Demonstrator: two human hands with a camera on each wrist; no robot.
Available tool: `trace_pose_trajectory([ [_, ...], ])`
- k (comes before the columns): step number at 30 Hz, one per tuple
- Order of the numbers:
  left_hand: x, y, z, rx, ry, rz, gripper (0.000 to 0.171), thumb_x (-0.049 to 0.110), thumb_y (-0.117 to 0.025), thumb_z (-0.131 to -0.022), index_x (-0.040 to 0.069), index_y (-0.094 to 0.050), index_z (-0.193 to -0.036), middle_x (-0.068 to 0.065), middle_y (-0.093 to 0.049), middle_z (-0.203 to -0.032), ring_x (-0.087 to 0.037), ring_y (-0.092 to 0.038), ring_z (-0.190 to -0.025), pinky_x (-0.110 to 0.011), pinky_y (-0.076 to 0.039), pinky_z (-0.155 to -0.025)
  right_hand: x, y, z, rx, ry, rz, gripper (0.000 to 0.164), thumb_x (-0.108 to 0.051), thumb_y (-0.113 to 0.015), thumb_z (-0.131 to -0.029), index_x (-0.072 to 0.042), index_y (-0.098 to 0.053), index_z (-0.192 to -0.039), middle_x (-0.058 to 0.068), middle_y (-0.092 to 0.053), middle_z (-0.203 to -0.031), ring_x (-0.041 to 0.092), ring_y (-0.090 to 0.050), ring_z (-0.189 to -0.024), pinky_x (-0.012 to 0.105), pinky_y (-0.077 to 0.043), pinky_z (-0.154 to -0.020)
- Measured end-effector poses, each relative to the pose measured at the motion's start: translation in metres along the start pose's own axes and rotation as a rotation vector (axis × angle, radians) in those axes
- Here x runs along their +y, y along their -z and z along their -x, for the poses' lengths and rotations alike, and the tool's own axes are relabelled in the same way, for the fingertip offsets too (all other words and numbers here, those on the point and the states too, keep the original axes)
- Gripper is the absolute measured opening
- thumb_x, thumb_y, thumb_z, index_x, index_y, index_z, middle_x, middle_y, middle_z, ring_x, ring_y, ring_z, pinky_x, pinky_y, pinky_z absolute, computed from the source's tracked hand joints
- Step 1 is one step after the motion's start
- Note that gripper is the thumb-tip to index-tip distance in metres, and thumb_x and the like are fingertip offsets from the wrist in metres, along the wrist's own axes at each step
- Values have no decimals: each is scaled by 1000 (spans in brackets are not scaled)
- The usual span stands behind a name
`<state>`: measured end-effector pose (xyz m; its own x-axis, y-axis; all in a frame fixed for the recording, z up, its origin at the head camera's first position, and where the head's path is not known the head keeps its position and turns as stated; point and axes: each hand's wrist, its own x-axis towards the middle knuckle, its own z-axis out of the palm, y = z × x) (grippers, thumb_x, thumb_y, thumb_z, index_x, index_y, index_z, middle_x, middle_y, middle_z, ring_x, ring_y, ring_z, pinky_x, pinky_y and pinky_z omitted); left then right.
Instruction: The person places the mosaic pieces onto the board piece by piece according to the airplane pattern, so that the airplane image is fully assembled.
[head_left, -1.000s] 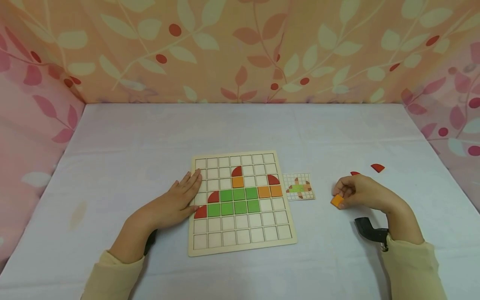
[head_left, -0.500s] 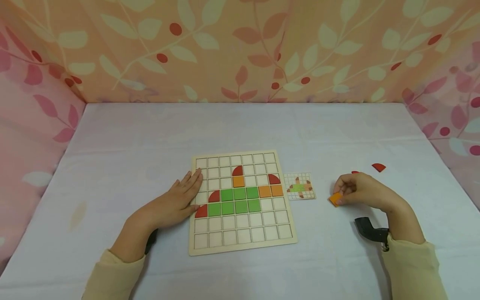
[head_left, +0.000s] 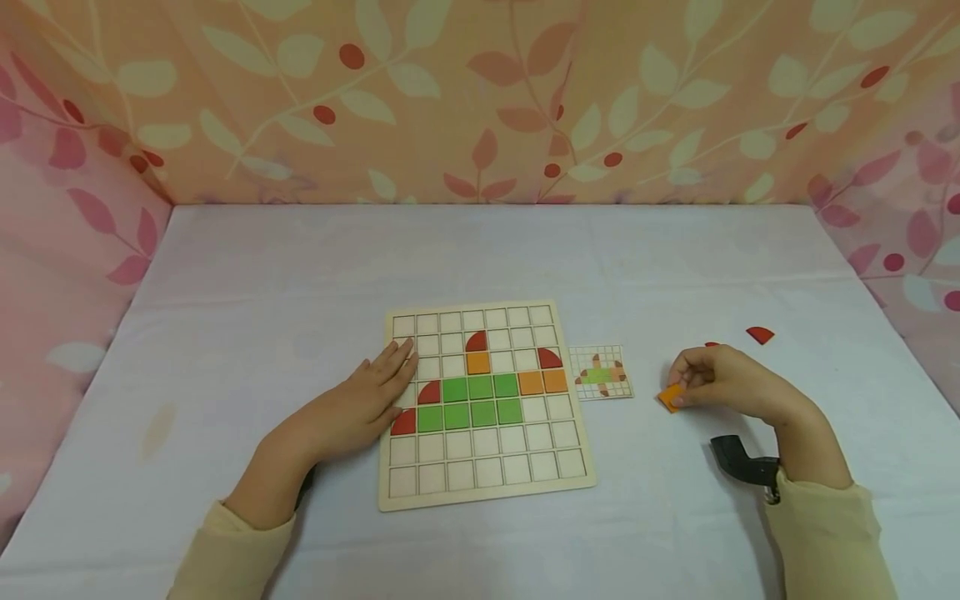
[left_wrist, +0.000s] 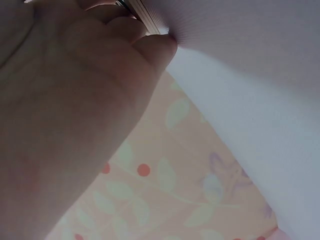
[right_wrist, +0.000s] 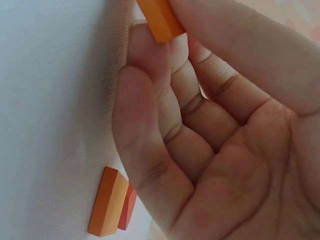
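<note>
My left hand point(head_left: 352, 408) lies with straight fingers over the left edge of a wooden grid board point(head_left: 487, 497). In the left wrist view its palm point(left_wrist: 75, 90) shows, with the board's edge point(left_wrist: 144, 16) beyond the fingers. On the board are green square tiles point(head_left: 481, 387), orange squares point(head_left: 531, 382) and red quarter-circle tiles point(head_left: 402, 422). Off to the right, my right hand point(head_left: 727, 383) pinches an orange square tile point(head_left: 667, 398) between thumb and fingers. The right wrist view shows that orange tile point(right_wrist: 161, 22) at the fingertips.
A small pattern card point(head_left: 600, 372) touches the board's right side. Past the right hand lie two red quarter-circle tiles point(head_left: 761, 334), one mostly hidden. Below that hand, the right wrist view shows another orange tile point(right_wrist: 107, 202) beside a red one point(right_wrist: 127, 207).
The left hand has slid slightly right, further onto the board. The pinched orange tile moved slightly left and up between the two earlier frames, and has hardly moved since.
</note>
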<state>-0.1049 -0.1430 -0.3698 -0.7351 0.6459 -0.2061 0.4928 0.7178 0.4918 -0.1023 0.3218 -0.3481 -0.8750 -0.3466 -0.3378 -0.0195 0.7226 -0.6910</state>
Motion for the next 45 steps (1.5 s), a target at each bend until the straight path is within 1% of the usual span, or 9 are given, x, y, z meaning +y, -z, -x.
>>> trace_pose_trajectory([
  [5, 2, 1, 1, -3, -2, -8, 59, 10, -46, -97, -1, -18, -149, -16, -5, -157, -33, -3, -143, -56, -13, -111, -1, 1, 1, -2, 1, 2, 22, -14, -77, -78, -3, -60, -86, 2, -60, -75, 12, -53, -66, 21, -45, -62],
  [10, 1, 2, 2, -16, 6, -7, 60, 12, -45, -98, 1, -17, -150, -14, -4, -157, -33, -1, -143, -56, -12, -111, -3, 1, 0, -6, 43, -8, 16, -10, -74, -81, -3, -60, -86, 2, -63, -78, 12, -54, -69, 21, -46, -64],
  [14, -1, 0, 2, -12, 9, -8, 60, 12, -46, -98, 1, -17, -150, -14, -4, -157, -33, -1, -143, -56, -12, -111, -5, 0, -1, -4, 63, -29, 11, -5, -70, -83, -4, -60, -88, 4, -63, -81, 13, -56, -71, 22, -49, -65],
  [20, -2, 0, 2, -12, 8, -7, 61, 13, -46, -98, 2, -16, -150, -13, -3, -157, -32, -1, -143, -56, -12, -111, -14, -5, -3, 59, 86, -70, 10, -1, -69, -82, -1, -61, -89, 6, -64, -82, 13, -58, -72, 22, -51, -64],
  [24, -2, 1, 0, -7, 2, -11, 60, 13, -46, -98, 2, -16, -150, -13, -4, -157, -32, -1, -143, -56, -12, -111, -24, -11, -8, 88, 65, -101, 14, -3, -72, -81, 0, -62, -89, 7, -63, -81, 14, -59, -73, 21, -51, -65],
  [29, -2, 1, 1, -14, 7, -5, 60, 12, -46, -98, 1, -17, -150, -14, -5, -157, -33, -2, -143, -56, -12, -111, -37, -21, -18, 67, 30, -122, 16, -6, -74, -79, 0, -63, -89, 9, -63, -83, 17, -59, -73, 22, -50, -67],
  [36, -1, 1, 2, -22, 14, 1, 60, 12, -45, -98, 1, -17, -149, -14, -5, -157, -32, -1, -143, -56, -12, -111, -53, -34, -31, 30, 27, -131, 23, -15, -79, -76, -2, -63, -88, 7, -62, -81, 17, -57, -71, 22, -48, -66],
  [42, 0, 0, 2, -27, 20, -3, 60, 12, -45, -98, 1, -17, -150, -13, -4, -157, -32, -1, -143, -56, -13, -111, -65, -48, -41, -18, 51, -153, 20, -14, -78, -78, -1, -64, -86, 6, -63, -80, 17, -56, -71, 23, -48, -66],
  [45, -1, 0, 2, -25, 20, -2, 60, 12, -46, -98, 1, -18, -150, -14, -5, -157, -32, -1, -143, -56, -13, -111, -69, -54, -47, -26, 60, -145, 17, -13, -77, -78, -2, -66, -86, 4, -63, -78, 19, -57, -72, 24, -48, -66],
])
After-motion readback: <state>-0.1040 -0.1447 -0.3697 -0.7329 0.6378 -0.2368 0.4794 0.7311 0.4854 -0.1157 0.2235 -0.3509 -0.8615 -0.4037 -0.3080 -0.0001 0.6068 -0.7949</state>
